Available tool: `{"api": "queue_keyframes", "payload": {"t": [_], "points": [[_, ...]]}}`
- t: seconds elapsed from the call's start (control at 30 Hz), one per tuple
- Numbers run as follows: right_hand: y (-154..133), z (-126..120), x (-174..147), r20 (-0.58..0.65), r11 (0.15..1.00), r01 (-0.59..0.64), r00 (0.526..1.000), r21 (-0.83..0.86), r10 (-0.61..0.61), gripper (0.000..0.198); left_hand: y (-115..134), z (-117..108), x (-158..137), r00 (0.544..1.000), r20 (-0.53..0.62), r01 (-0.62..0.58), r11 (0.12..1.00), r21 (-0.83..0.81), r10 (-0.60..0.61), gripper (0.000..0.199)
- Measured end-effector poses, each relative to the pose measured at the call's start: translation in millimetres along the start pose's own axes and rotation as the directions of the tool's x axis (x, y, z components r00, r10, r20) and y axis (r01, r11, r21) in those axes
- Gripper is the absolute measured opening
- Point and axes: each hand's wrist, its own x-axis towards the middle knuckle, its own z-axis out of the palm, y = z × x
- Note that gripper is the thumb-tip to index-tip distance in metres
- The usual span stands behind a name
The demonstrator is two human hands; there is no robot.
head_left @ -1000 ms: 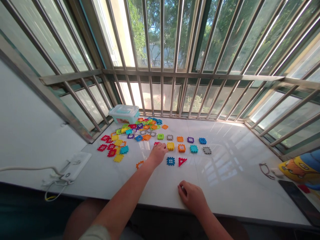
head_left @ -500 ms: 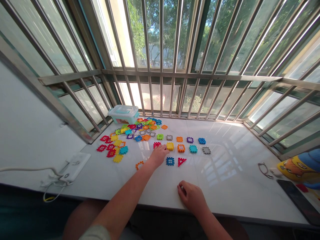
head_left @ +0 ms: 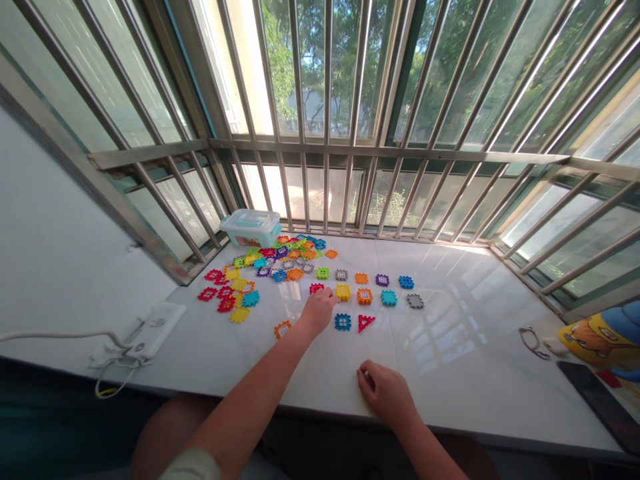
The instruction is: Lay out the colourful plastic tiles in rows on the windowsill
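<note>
My left hand (head_left: 320,313) reaches over the table with its fingers curled down between a red window tile (head_left: 317,289) and a yellow tile (head_left: 343,292). The fingertips are close to both; whatever they pinch is hidden under the hand. Loosely curled, my right hand (head_left: 384,388) rests near the table's front edge, with no object showing in it. Ahead of it lie a blue window tile (head_left: 343,322) and a red triangle tile (head_left: 365,323). An orange-framed tile (head_left: 282,329) lies left of my left forearm.
Rows of interlocking tiles include a teal tile (head_left: 389,298) and a grey tile (head_left: 415,301). A mixed tile pile (head_left: 280,257) spreads before a lidded plastic box (head_left: 251,229). A power strip (head_left: 156,328) is left; glasses (head_left: 533,343) and a phone (head_left: 597,400) are right.
The whole view has shifted slightly, so everything appears a little further right. Both hands and the tiles otherwise keep nearly the same places.
</note>
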Motion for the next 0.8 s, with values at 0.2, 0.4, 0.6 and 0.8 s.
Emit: {"api": "queue_keyframes", "payload": {"t": [0.2,0.4,0.6,0.8], "points": [[-0.2,0.3,0.5,-0.009,1.000,0.005,1.000,0.010,-0.005,0.025,2.1,3.7,17.4,0.995,0.092,-0.032,0.996,0.079,0.025,0.024],[-1.7,-1.6,1.4,-0.009,1.000,-0.001,1.000,0.011,0.001,0.026,0.9,7.4,26.5,0.991,0.127,-0.049,0.995,0.090,0.038,0.025],[-2.6,-3.9,1.2,-0.001,1.000,-0.012,1.000,0.019,0.012,0.029,-1.4,16.0,31.2,0.988,0.134,-0.089,0.992,0.091,0.076,0.026],[-2.5,-3.3,0.7,0.003,1.000,-0.013,1.000,0.008,0.013,0.026,1.7,21.5,30.5,0.989,0.117,-0.100,0.993,0.068,0.091,0.022]]}}
